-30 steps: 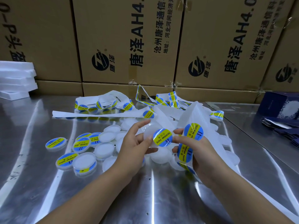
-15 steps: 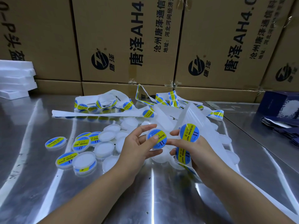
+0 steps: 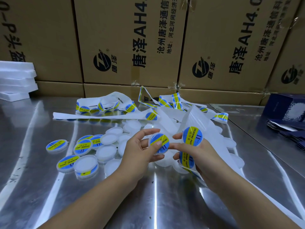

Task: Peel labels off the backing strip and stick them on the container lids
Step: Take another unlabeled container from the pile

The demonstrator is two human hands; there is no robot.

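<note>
Two bare hands meet over the shiny steel table (image 3: 148, 200). The left hand (image 3: 137, 152) grips a round white plastic lid (image 3: 150, 141), fingers curled behind it and thumb pressed on the blue-and-yellow round label (image 3: 165, 146) on its face. Just right of that grip, the right hand (image 3: 202, 157) clutches the translucent white backing strip (image 3: 197, 116), with an unpeeled label (image 3: 192, 135) above its knuckles. Left of the grip lie labelled lids (image 3: 57, 145) among plain white lids (image 3: 109, 138).
</note>
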